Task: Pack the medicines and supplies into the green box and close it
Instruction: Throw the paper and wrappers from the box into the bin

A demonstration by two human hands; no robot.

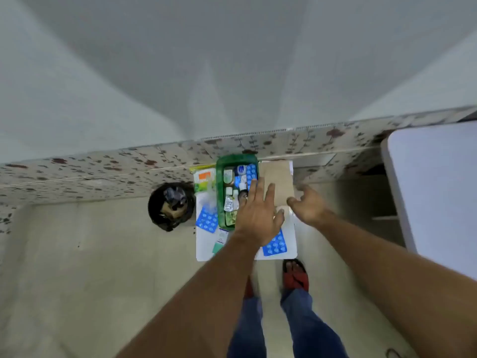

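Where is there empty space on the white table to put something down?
The white table has a bare patch along its near left edge, below the blue pill sheet. Around the green box it is crowded, and both hands cover the middle.

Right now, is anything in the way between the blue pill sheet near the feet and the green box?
Yes. The left hand hangs open over the near right side of the green box, right between it and the blue pill sheet, and the forearm covers part of that sheet. The box is open and already quite full.
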